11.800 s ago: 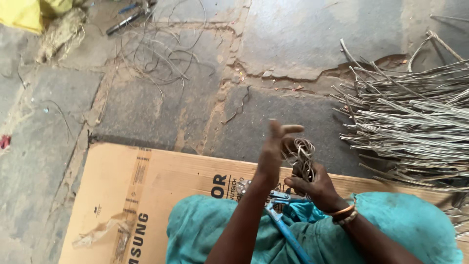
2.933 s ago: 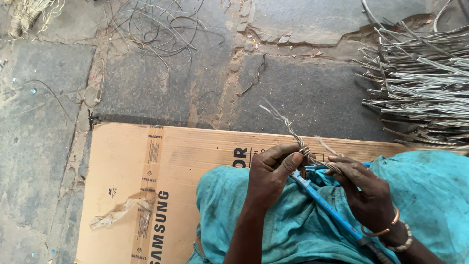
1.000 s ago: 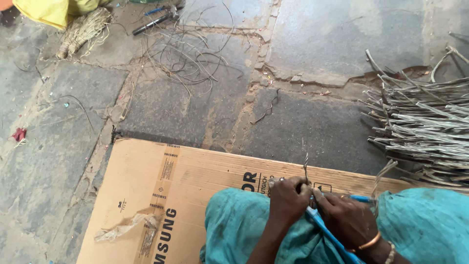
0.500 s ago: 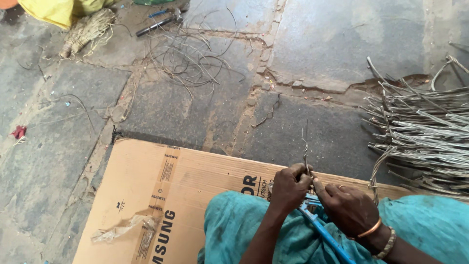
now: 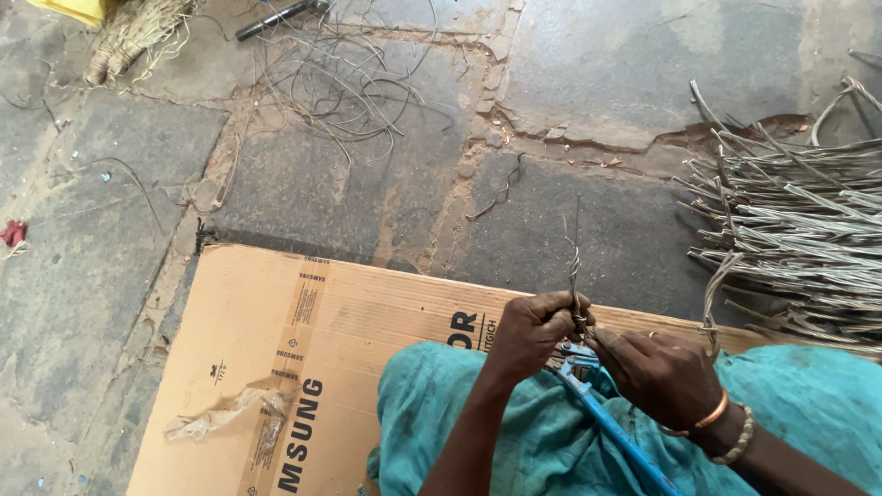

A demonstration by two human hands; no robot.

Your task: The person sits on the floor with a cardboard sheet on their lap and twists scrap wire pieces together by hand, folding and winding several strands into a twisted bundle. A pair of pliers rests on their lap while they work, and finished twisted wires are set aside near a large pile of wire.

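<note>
Wire (image 5: 575,266), a twisted strand of thin grey metal, stands nearly upright from between both hands, its free end pointing away over the stone floor (image 5: 367,202). The left hand (image 5: 537,329) is closed around the strand's lower end, fingertips pinched tight, probably to keep it from turning. The right hand (image 5: 663,375) meets it from the other side, fingers curled shut at the same spot; whether it pinches the wire itself or only the tool there cannot be told. Blue-handled pliers (image 5: 606,418) lie across the lap on teal cloth (image 5: 551,450), jaws just under the pinch point and handle running back toward the body, seemingly kept within easy reach. So the wire's base sits right inside the two grips, with everything above them free.

A flattened cardboard sheet (image 5: 303,340) covers the floor beneath the lap, likely as a sitting mat. A pile of similar strands (image 5: 799,239) lies to the right, and loose thin wires (image 5: 340,83) are tangled farther off.
</note>
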